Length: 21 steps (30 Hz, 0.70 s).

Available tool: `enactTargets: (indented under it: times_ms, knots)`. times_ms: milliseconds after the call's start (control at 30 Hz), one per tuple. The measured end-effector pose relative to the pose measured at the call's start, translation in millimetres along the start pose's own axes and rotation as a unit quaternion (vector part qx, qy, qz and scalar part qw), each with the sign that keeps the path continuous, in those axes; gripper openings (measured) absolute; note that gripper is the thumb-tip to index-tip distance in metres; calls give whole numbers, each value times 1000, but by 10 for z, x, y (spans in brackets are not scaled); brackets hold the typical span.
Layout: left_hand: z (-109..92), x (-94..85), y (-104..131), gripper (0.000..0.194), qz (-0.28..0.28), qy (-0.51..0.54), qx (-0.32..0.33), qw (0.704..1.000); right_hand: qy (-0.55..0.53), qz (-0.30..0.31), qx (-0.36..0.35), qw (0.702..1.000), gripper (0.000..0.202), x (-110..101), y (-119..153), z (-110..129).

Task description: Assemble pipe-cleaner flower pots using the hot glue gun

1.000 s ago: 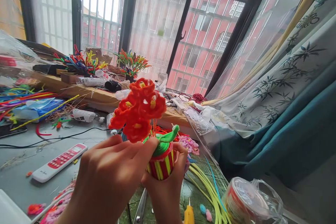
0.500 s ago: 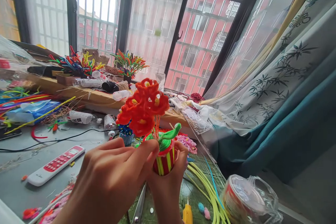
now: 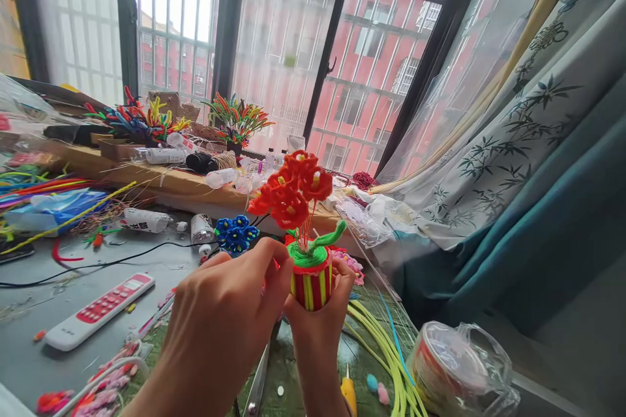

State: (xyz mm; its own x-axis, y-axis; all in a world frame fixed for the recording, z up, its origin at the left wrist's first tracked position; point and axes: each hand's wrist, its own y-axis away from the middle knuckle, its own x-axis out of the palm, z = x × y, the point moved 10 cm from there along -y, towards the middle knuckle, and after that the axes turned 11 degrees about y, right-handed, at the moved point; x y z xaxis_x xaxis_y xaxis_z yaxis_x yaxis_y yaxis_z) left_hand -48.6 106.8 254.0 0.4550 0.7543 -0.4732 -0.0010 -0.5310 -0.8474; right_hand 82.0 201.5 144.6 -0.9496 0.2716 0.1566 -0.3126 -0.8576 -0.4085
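Note:
My right hand [image 3: 320,319] is wrapped around a small flower pot [image 3: 313,287] with red and yellow stripes and a green top. Red fuzzy flowers [image 3: 293,190] with yellow centres rise from the pot on thin stems [image 3: 306,234], upright. A green fuzzy strip [image 3: 332,234] sticks out to the right from the top. At the pot's left side is my left hand [image 3: 232,303], its fingers curled in and close to the rim; what they hold, if anything, is hidden. Behind it stand blue fuzzy flowers [image 3: 237,234].
Scissors [image 3: 257,381] and a yellow tool [image 3: 348,391] with a pointed tip lie below my hands. Yellow-green fuzzy stems [image 3: 391,352] and a plastic-wrapped roll [image 3: 447,365] are at right. A white remote [image 3: 100,311] and bottles [image 3: 147,220] lie left, before a cluttered sill [image 3: 122,179].
My right hand has raised the pot slightly and moved it right. My left fingers have left the flower stems and are now lower, beside the pot's rim. More of the blue flowers shows.

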Motion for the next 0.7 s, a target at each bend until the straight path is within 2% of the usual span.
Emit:
enactTargets:
  times_ms: [67,133,233,300,467,700]
  knots:
    - [104,66,1,19,34,-41,-44,998,7,-8,3,1000,69,-4,14,10]
    - [298,114,22,19,86,-90,-124,985,11,-21,0,1000,67,-33,7,18]
    - [637,161,116,21,182,-170,-255,934,17,-30,2,999,67,-101,-45,-12]
    - [799,182,161,25,224,-207,-309,901,23,-29,13,999,69,-147,-95,-57]
    - [1037,301,176,37,246,-221,-368,869,19,-38,9,999,71,-263,-215,-72]
    - [1163,429,238,41,267,-217,-363,866,7,-65,8,998,77,-392,-329,-56]
